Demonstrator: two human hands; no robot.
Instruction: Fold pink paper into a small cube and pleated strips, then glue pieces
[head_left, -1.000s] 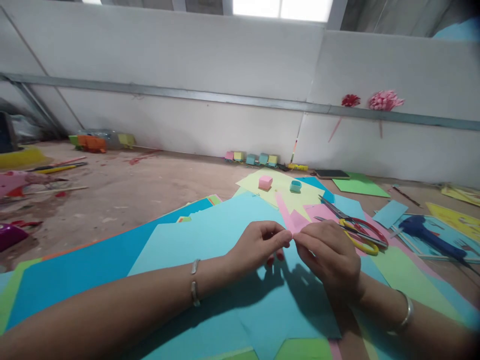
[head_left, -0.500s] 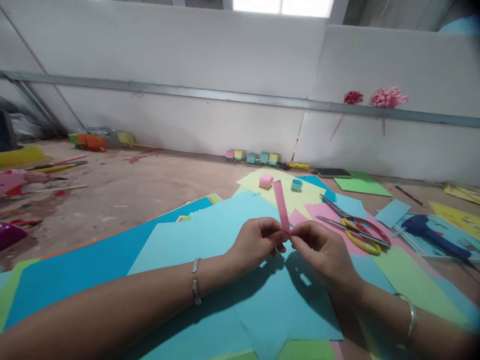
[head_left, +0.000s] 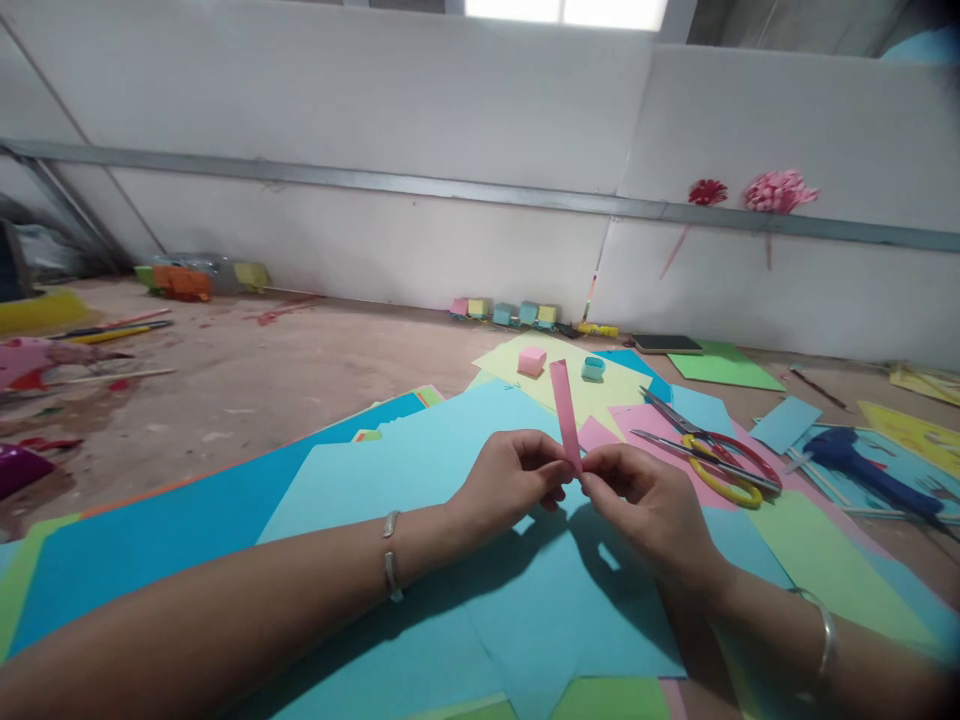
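Observation:
A narrow pink paper strip (head_left: 565, 410) stands up between my hands, its lower end pinched in the fingertips. My left hand (head_left: 514, 475) grips that end from the left, thumb against forefinger. From the right, my right hand (head_left: 649, 505) pinches the same end, the fingertips of both hands almost touching. What the fingers do to the strip's end is hidden. Below the hands lies a light blue paper sheet (head_left: 390, 480), with their shadows on it. Beyond the strip, a small pink paper box (head_left: 532, 361) and a small teal paper box (head_left: 593, 369) rest on pale yellow paper (head_left: 495, 358).
Two pairs of scissors, one with red handles (head_left: 750, 460) and one with yellow handles (head_left: 731, 490), lie on pink paper at right. A blue glue gun (head_left: 862, 465) lies farther right. Small paper blocks (head_left: 504, 314) line the wall. Two paper flowers (head_left: 780, 192) hang on the rail.
The strip's upper end has tilted very slightly to the right. Both hands keep their pinch and have hardly moved.

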